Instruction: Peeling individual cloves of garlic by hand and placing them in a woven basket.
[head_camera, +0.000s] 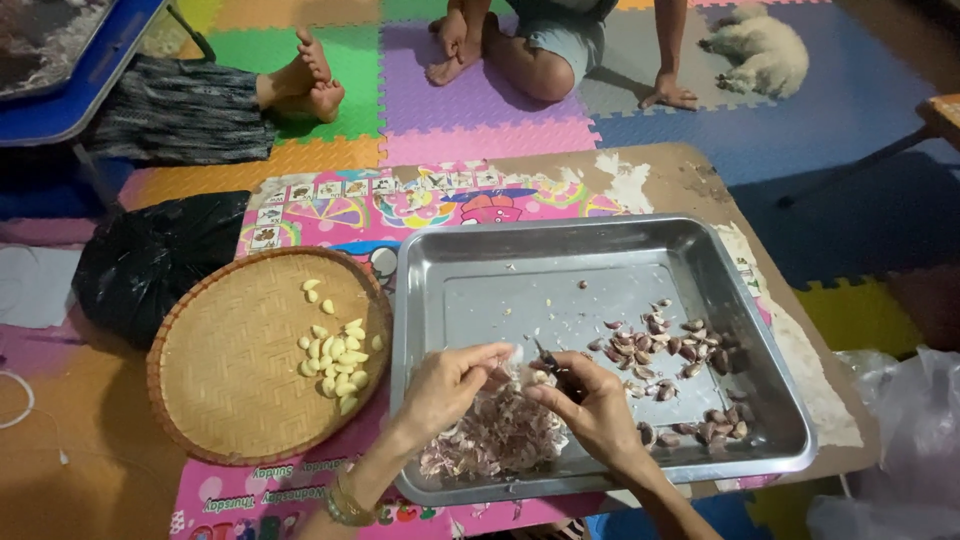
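Over the near part of a metal tray (470, 262), my left hand (447, 385) pinches a garlic clove (518, 358) by its papery skin. My right hand (596, 405) grips a small dark knife (552, 362), its tip touching that clove. Under both hands lies a heap of pinkish garlic skins (497, 437). Unpeeled purple cloves (665, 345) are scattered to the right inside the tray. Left of the tray, a round woven basket (230, 380) holds several peeled pale cloves (338, 362).
The tray and basket rest on a low table with a colourful pink cover (400, 205). A black plastic bag (150, 255) lies at the left, clear plastic (915, 430) at the right. Two people's legs (300, 80) and a small white dog (765, 45) are on the foam mats beyond.
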